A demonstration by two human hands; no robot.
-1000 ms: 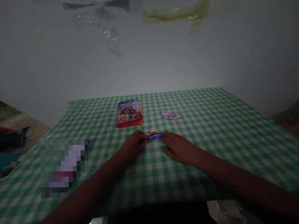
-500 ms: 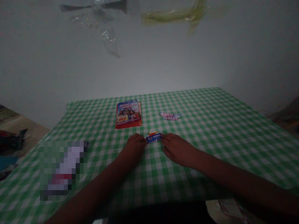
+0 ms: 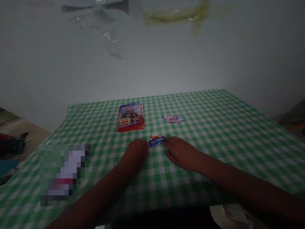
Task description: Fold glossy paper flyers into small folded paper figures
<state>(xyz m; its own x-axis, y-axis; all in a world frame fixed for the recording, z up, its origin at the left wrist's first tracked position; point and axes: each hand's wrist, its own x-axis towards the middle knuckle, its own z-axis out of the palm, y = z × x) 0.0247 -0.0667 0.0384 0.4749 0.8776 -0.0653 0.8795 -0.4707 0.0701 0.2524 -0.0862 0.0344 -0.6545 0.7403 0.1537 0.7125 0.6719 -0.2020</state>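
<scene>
While I watch through the head camera from a distance, two bare hands rest on a green-and-white gingham tablecloth (image 3: 215,133), one on each side of a small blue piece of printed card (image 3: 156,141) near the table's middle. The left hand (image 3: 135,156) is loosely curled, its fingertips at the card's left end; the right hand (image 3: 182,153) lies flatter, its fingers reaching the right end. In this dim light I cannot tell whether either hand is pinching the card or only touching it. Farther off lie a red-and-blue printed flyer (image 3: 131,117) and a pink paper scrap (image 3: 173,119). The risk, I judge, is the card itself: it looks thin and light, so uneven pressure could crumple or tear it, or nudge it out of reach — poor light makes that harder for me to catch.
</scene>
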